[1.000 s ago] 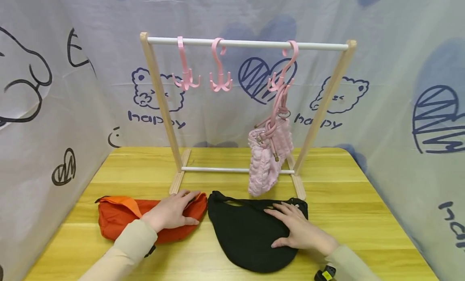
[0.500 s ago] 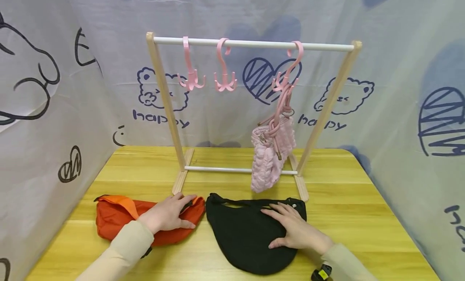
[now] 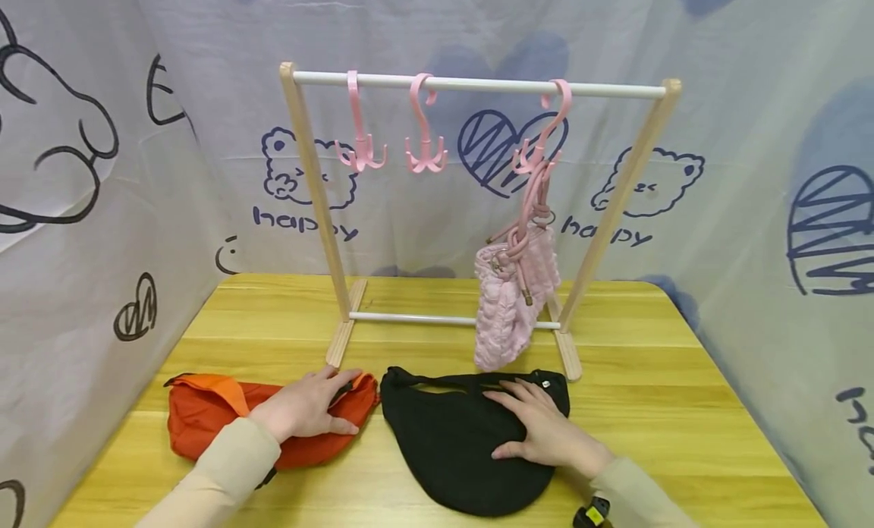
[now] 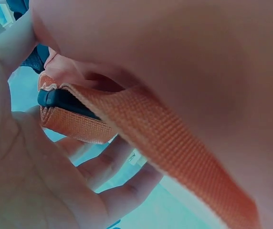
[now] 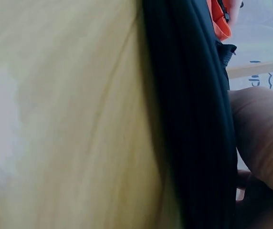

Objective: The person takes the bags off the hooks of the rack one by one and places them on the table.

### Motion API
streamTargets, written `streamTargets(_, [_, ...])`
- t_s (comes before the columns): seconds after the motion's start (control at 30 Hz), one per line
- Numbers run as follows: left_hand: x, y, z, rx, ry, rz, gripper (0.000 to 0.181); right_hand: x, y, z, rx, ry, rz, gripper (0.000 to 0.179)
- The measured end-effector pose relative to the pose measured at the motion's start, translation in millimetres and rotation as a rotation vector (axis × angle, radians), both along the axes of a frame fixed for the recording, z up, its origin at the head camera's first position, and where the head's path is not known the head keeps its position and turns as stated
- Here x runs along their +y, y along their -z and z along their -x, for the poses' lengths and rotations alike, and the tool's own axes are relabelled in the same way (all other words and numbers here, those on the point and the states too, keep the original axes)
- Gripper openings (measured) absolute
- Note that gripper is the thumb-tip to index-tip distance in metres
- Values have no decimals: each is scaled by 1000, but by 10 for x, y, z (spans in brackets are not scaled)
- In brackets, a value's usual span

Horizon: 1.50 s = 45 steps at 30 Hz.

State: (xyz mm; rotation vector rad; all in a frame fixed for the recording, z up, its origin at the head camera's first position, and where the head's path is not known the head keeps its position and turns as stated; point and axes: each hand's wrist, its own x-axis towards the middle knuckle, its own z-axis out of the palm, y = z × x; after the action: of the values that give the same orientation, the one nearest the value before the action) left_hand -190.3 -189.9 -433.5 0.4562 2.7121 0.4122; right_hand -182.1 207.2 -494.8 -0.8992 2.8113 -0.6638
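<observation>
On the table in the head view, my left hand [image 3: 309, 407] rests over a red-orange waist bag [image 3: 205, 422], thumb spread from the fingers. The left wrist view shows the bag's orange strap [image 4: 146, 129] and black buckle [image 4: 65, 101] between thumb and fingers, which lie relaxed. My right hand [image 3: 542, 429] lies spread on a black crescent-shaped bag [image 3: 451, 444], just right of the red one. In the right wrist view the black bag [image 5: 189, 114] shows edge-on beside part of the hand. A pink quilted bag [image 3: 501, 315] hangs by its cords from the rightmost pink hook [image 3: 536, 152].
Behind both bags stands a rack with wooden posts and a white rail [image 3: 478, 83]. Two more pink multi-prong hooks, the left hook [image 3: 360, 152] and the middle hook [image 3: 425, 152], hang from it. Printed cloth surrounds the wooden table [image 3: 649, 391].
Both hands and the two bags under them have shifted slightly left relative to the rack. The pink bag sways a little, and the head view has turned slightly.
</observation>
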Motion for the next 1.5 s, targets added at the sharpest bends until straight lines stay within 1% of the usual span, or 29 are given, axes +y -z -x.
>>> streamTargets(0.13, [-7,12,8,-3,4,22,92,-46,16,-16,7,22,11,85])
streamTargets(0.33, [2,1,20,-6,7,27,93,-68,27,-18,17,46,5,86])
streamTargets(0.5, [26,-59,44,-8,12,6,92,-74,24,-9,21,52,4,85])
streamTargets(0.57, [48,-96,71,-6,20,-1,90,-64,17,-4,26,54,8,84])
streamTargets(0.67, [88,-147,110,11,36,-4,86,-43,-7,6,49,69,40,78])
streamTargets(0.73, [121,-180,142,45,44,-8,83,-23,-35,17,77,91,78,70])
streamTargets(0.87, [209,-249,214,164,86,-30,73,39,-110,38,129,133,176,51])
streamTargets(0.97, [307,-298,268,253,120,-43,67,96,-170,50,152,144,263,40])
streamTargets(1.07, [428,-348,314,313,133,-60,63,139,-223,64,170,152,344,31])
streamTargets(1.17, [555,-415,353,367,154,-77,60,166,-267,81,149,188,418,28])
streamTargets(1.33, [779,-545,404,413,138,-120,58,178,-335,108,53,273,556,28])
streamTargets(1.43, [909,-614,429,454,147,-178,55,170,-376,124,-21,312,670,32])
streamTargets(1.5, [993,-655,447,481,160,-221,53,163,-397,136,-38,311,746,34])
